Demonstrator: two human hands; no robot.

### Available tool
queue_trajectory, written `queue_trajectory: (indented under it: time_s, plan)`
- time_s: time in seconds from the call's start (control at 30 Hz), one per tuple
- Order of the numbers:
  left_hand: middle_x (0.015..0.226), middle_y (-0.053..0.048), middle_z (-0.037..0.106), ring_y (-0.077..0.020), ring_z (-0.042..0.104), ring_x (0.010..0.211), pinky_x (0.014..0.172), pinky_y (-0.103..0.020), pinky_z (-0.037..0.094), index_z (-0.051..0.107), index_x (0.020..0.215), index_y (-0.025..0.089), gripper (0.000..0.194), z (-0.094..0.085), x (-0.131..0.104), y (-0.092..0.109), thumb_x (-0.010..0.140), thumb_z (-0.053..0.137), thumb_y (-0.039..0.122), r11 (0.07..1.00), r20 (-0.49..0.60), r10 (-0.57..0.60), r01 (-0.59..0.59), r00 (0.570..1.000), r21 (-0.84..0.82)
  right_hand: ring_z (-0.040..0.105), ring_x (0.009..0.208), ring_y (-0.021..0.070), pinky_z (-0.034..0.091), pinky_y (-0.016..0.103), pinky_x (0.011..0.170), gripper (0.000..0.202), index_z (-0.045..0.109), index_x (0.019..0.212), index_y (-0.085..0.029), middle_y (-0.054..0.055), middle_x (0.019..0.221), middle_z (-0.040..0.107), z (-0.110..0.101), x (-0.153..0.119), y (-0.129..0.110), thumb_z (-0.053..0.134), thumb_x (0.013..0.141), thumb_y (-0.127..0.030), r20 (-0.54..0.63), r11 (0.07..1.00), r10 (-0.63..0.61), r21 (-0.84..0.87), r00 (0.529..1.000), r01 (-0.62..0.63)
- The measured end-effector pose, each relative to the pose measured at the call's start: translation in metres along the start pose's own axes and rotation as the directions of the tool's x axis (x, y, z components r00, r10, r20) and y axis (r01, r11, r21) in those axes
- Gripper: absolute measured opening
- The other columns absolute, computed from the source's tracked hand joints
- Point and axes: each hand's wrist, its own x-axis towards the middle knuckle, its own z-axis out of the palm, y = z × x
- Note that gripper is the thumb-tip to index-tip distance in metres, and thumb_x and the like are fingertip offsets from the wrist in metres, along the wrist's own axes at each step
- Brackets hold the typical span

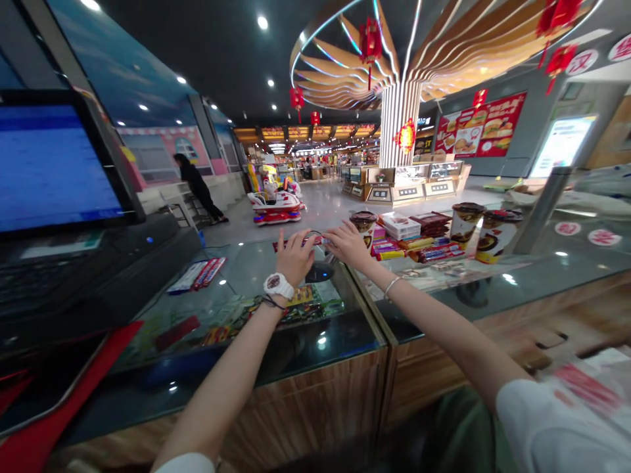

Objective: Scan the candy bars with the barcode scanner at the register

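Note:
Over the glass counter (246, 269), my left hand (294, 255) has its fingers bent round a narrow red-wrapped snack bar (280, 246). A white watch sits on that wrist. At the bar's other end is my right hand (349, 246), its fingers closed on the wrapper. The fingers cover much of the bar. Below the hands rests a small dark device (319, 273) with a blue light. Right of my right hand stands a lidded cup (365, 226), beside several colourful snack packets (387, 251) and a white box (401, 226).
A monitor (54, 161) and keyboard (34, 276) occupy the left side. Red and blue wrapped bars (210, 272) lie left of my hands. Two more lidded cups, one a large cup (497, 236), stand near a metal post (545, 207). A person (194, 184) leans farther back.

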Motion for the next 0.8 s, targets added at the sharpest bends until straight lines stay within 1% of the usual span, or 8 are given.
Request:
queue_trajectory:
  time_s: [0.1,0.23,0.43,0.57,0.63,0.67,0.73,0.8]
  plan:
    - [0.139,-0.010,0.060,-0.0259,0.055,0.128,0.125,-0.059,0.015,0.060,0.130,0.024,0.039,0.002,-0.003,-0.005,0.094,0.048,0.018,1.000,0.009,-0.020,0.019,1.000,0.012,0.062,0.105,0.0229,0.029,0.053,0.118,0.026,0.067,0.120,-0.027,0.006,0.109,0.071,0.014,0.008,-0.009,0.053,0.098,-0.028,-0.023,1.000,-0.006,0.028,1.000,0.006]
    - [0.129,-0.009,0.066,-0.0234,0.059,0.123,0.124,-0.055,0.021,0.065,0.124,0.025,0.035,0.007,-0.008,-0.010,0.098,0.042,0.018,0.999,0.015,-0.004,0.003,1.000,0.038,0.062,0.106,0.0236,0.028,0.055,0.119,0.027,0.066,0.121,-0.028,0.006,0.109,0.071,0.024,0.004,-0.012,0.053,0.098,-0.029,-0.033,0.996,-0.006,0.089,0.999,0.009]
    - [0.122,-0.008,0.069,-0.0223,0.061,0.116,0.125,-0.052,0.021,0.063,0.129,0.024,0.038,0.012,-0.011,-0.011,0.101,0.037,0.021,0.999,0.022,0.019,-0.020,1.000,0.049,0.061,0.116,0.0255,0.030,0.054,0.118,0.037,0.059,0.133,-0.026,0.008,0.121,0.068,0.021,-0.008,-0.002,0.055,0.096,-0.033,-0.040,0.985,0.046,0.168,0.998,-0.038]
    - [0.124,-0.008,0.068,-0.0230,0.061,0.115,0.124,-0.052,0.021,0.061,0.132,0.023,0.041,0.011,-0.012,-0.014,0.101,0.034,0.020,0.998,0.046,0.002,-0.004,0.999,0.060,0.060,0.117,0.0275,0.034,0.054,0.115,0.034,0.065,0.125,-0.025,0.008,0.120,0.069,0.022,-0.011,0.003,0.060,0.093,-0.037,-0.019,0.939,0.130,0.324,0.991,-0.116]
    - [0.125,-0.008,0.067,-0.0230,0.060,0.115,0.124,-0.052,0.022,0.061,0.132,0.023,0.042,0.011,-0.013,-0.015,0.101,0.034,0.019,0.998,0.064,-0.004,0.000,0.998,0.061,0.061,0.115,0.0278,0.041,0.052,0.109,0.037,0.067,0.121,-0.025,0.009,0.119,0.070,0.026,-0.011,0.003,0.065,0.089,-0.043,-0.010,0.863,0.233,0.464,0.972,-0.202]
    - [0.125,-0.008,0.067,-0.0229,0.060,0.115,0.124,-0.052,0.023,0.061,0.132,0.023,0.042,0.010,-0.013,-0.015,0.101,0.034,0.019,0.998,0.072,-0.007,0.003,0.997,0.061,0.063,0.112,0.0272,0.046,0.049,0.105,0.040,0.067,0.120,-0.024,0.009,0.118,0.070,0.028,-0.011,0.003,0.066,0.088,-0.047,0.007,0.794,0.309,0.549,0.951,-0.262]
    - [0.125,-0.008,0.067,-0.0226,0.060,0.115,0.124,-0.051,0.024,0.061,0.131,0.023,0.041,0.009,-0.014,-0.014,0.101,0.034,0.020,0.998,0.089,-0.006,0.000,0.996,0.064,0.067,0.102,0.0247,0.053,0.043,0.095,0.043,0.069,0.113,-0.022,0.008,0.109,0.072,0.034,-0.011,0.003,0.066,0.085,-0.055,0.112,0.582,0.469,0.707,0.876,-0.402]
    - [0.124,-0.007,0.067,-0.0220,0.061,0.114,0.123,-0.049,0.025,0.062,0.130,0.023,0.040,0.008,-0.014,-0.012,0.101,0.034,0.021,0.998,0.103,0.005,-0.011,0.995,0.063,0.070,0.088,0.0214,0.058,0.037,0.083,0.043,0.071,0.100,-0.020,0.006,0.094,0.074,0.037,-0.011,0.002,0.068,0.082,-0.059,0.283,0.320,0.561,0.793,0.778,-0.519]
